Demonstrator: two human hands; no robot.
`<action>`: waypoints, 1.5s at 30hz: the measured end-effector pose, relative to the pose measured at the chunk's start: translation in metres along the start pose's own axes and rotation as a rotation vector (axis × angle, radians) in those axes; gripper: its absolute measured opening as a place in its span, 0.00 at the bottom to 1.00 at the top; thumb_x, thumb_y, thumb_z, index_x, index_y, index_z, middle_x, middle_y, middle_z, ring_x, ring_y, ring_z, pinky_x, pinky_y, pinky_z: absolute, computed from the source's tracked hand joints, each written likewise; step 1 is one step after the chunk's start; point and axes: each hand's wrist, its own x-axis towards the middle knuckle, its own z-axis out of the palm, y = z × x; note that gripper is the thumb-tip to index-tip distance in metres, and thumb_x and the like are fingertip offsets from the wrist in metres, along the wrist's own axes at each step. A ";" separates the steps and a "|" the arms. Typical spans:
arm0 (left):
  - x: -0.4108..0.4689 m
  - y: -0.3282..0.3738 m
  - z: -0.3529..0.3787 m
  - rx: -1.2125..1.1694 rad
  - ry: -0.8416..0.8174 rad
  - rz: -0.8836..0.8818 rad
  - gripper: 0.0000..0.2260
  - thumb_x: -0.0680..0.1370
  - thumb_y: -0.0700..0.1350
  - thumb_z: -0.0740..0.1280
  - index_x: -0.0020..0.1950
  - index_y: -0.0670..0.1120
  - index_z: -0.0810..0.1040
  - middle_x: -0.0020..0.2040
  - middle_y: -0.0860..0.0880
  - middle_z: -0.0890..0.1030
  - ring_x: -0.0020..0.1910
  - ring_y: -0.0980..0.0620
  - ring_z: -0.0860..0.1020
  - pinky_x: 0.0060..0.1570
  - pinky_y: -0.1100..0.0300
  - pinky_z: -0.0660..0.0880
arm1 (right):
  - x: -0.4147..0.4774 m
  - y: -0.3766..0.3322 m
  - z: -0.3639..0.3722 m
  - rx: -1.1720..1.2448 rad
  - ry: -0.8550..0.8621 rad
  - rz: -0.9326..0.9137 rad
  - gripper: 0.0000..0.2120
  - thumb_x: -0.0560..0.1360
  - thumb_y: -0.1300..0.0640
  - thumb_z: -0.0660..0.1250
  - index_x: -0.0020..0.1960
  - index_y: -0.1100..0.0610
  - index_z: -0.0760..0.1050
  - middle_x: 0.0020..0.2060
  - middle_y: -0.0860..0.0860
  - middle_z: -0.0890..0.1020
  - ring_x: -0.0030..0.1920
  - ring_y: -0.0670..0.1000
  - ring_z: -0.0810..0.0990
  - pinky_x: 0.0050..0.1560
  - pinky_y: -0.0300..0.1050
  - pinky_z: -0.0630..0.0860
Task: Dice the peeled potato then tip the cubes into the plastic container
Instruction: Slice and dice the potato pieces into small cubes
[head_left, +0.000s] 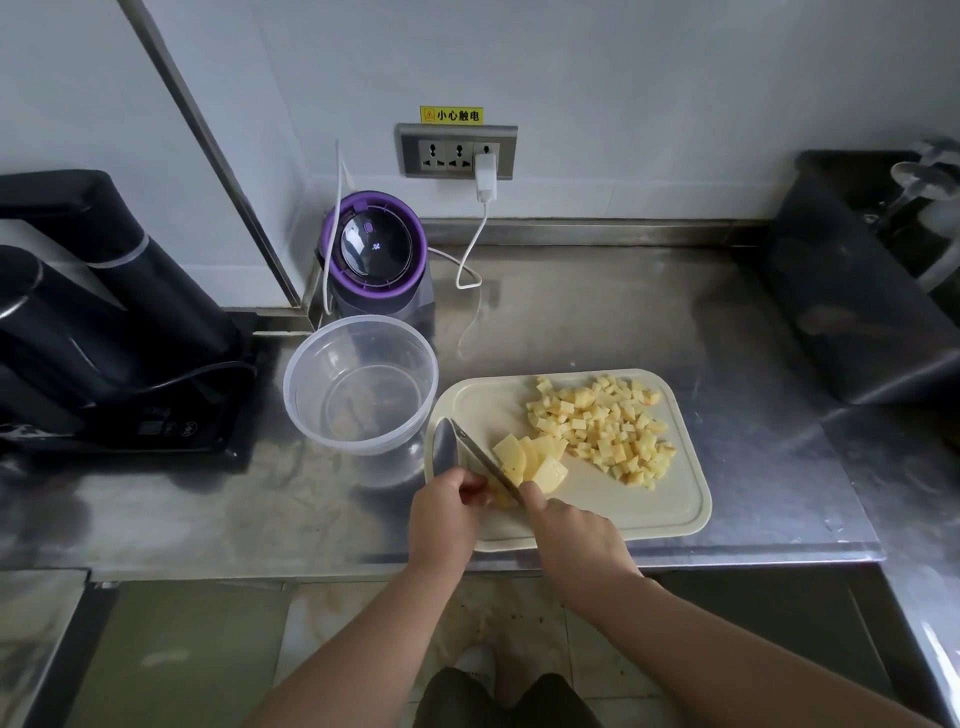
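On the cream cutting board (670, 514) lie several flat potato slices (530, 460) and, to their right, a heap of diced potato cubes (602, 426). My right hand (576, 535) grips the knife (485, 460) by its handle, forefinger along the spine; the blade points up-left across the slices. My left hand (447, 512) holds a potato piece at the board's near left edge, right beside the blade. The clear round plastic container (360, 384) stands just left of the board and looks empty.
A purple-rimmed appliance (376, 254) stands behind the container, with a white charger cable (470, 249) from the wall socket. A black water dispenser (104, 322) fills the left counter. A dark sink (857, 291) lies at right. The steel counter's front edge runs just below the board.
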 end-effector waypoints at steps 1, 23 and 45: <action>0.000 0.000 0.000 0.000 -0.001 -0.001 0.04 0.76 0.40 0.69 0.49 0.45 0.82 0.42 0.55 0.81 0.45 0.56 0.79 0.46 0.66 0.71 | 0.001 0.003 -0.002 0.036 -0.005 0.010 0.28 0.79 0.66 0.61 0.72 0.52 0.52 0.40 0.50 0.72 0.38 0.50 0.77 0.37 0.42 0.74; -0.006 0.002 -0.001 -0.047 0.012 0.029 0.03 0.75 0.41 0.71 0.44 0.48 0.78 0.44 0.51 0.83 0.47 0.52 0.81 0.54 0.55 0.77 | -0.014 0.005 -0.022 0.052 0.004 -0.030 0.30 0.79 0.65 0.62 0.73 0.49 0.50 0.41 0.51 0.77 0.38 0.49 0.79 0.39 0.42 0.78; -0.023 0.017 0.014 0.827 -0.054 0.413 0.16 0.80 0.61 0.56 0.59 0.53 0.76 0.57 0.57 0.79 0.53 0.57 0.79 0.56 0.63 0.73 | -0.023 0.056 -0.049 0.175 0.169 0.109 0.18 0.83 0.58 0.52 0.72 0.49 0.53 0.44 0.52 0.80 0.37 0.51 0.79 0.36 0.43 0.77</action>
